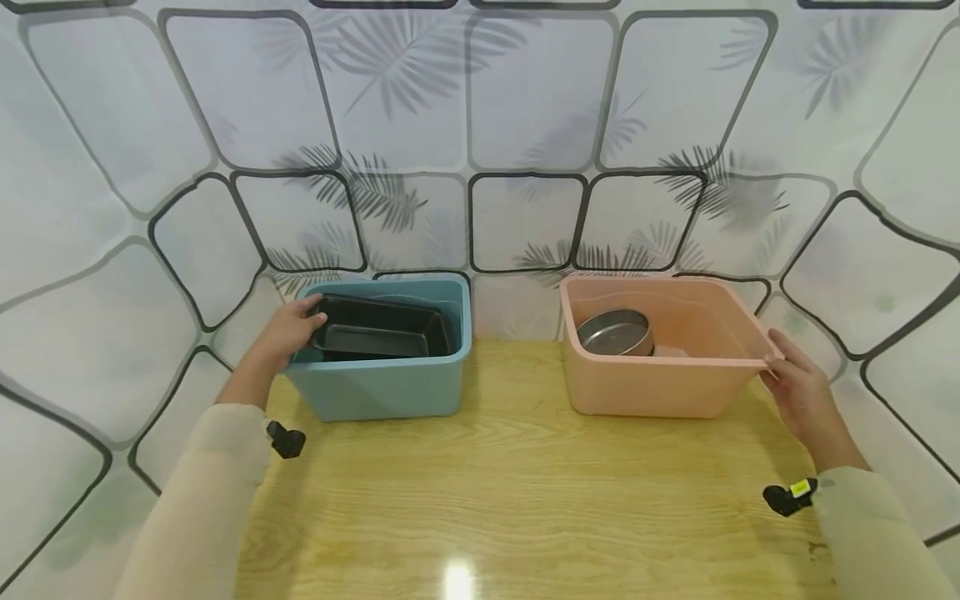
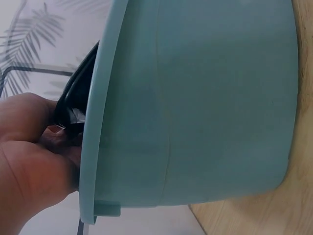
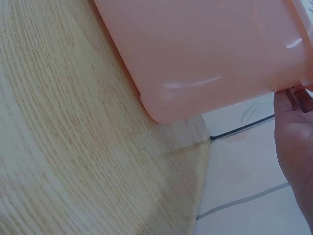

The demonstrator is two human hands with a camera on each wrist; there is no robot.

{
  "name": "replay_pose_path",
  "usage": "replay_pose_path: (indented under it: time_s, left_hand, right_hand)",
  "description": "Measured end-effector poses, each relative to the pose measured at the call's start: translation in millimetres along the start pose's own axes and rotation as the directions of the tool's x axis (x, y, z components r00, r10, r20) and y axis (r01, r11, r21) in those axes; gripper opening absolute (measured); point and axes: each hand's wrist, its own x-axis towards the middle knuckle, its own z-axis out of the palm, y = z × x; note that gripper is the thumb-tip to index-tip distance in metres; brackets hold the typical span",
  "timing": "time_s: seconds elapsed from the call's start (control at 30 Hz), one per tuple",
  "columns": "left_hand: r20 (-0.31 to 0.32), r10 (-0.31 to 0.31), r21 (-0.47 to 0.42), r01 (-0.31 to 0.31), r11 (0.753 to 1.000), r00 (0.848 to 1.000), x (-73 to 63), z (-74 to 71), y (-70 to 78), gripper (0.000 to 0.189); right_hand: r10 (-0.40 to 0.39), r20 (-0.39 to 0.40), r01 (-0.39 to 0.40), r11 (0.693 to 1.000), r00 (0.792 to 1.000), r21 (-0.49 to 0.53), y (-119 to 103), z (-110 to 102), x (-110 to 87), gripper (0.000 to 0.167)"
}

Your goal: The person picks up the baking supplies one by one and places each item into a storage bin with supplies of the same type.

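On the left, my left hand (image 1: 291,330) grips the left end of a black loaf pan (image 1: 384,323). That pan lies tilted inside a blue plastic bin (image 1: 375,392), its open side facing me. In the left wrist view the fingertips are partly hidden behind the bin's rim (image 2: 100,93). Over on the right, my right hand (image 1: 804,396) pinches the right rim of a pink plastic bin (image 1: 648,387). A round metal cake pan (image 1: 617,332) leans in the left part of the pink bin.
Both bins stand side by side on a wooden table (image 1: 487,483), with a gap between them. A patterned curtain (image 1: 540,100) closes off the back and both sides, right behind the bins. Small black devices (image 1: 287,440) are worn at my wrists.
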Motion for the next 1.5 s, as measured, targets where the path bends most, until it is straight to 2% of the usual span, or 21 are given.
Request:
replay_pose_path:
  time_s: [0.3,0.8,1.1,1.3,1.5]
  left_hand:
    - [-0.002,-0.025,-0.031,0.025,0.999,1.0,5.9,4.4,-1.6,0.059]
    - [0.079,-0.038,0.027,0.036,0.999,0.996,7.4,-5.1,-13.7,0.059]
    - [0.126,-0.112,0.018,0.111,0.994,0.986,10.2,-2.6,-13.5,0.06]
    - [0.133,-0.134,0.023,0.132,0.991,0.982,12.4,-1.0,-13.7,0.061]
    - [0.114,-0.145,0.052,0.14,0.989,0.983,11.0,-1.1,-11.8,0.062]
  right_hand:
    - [0.009,0.002,-0.009,1.0,1.0,-0.016,2.9,-0.5,0.4,0.059]
    - [-0.002,-0.003,0.002,1.0,1.0,0.022,5.5,0.9,0.2,0.057]
    - [0.011,0.008,-0.011,0.998,1.0,-0.055,5.8,2.9,-3.2,0.058]
    - [0.016,0.022,-0.015,0.999,1.0,-0.037,4.3,2.3,-5.0,0.058]
    - [0.008,0.027,-0.008,1.0,1.0,-0.029,2.4,1.5,-4.2,0.057]
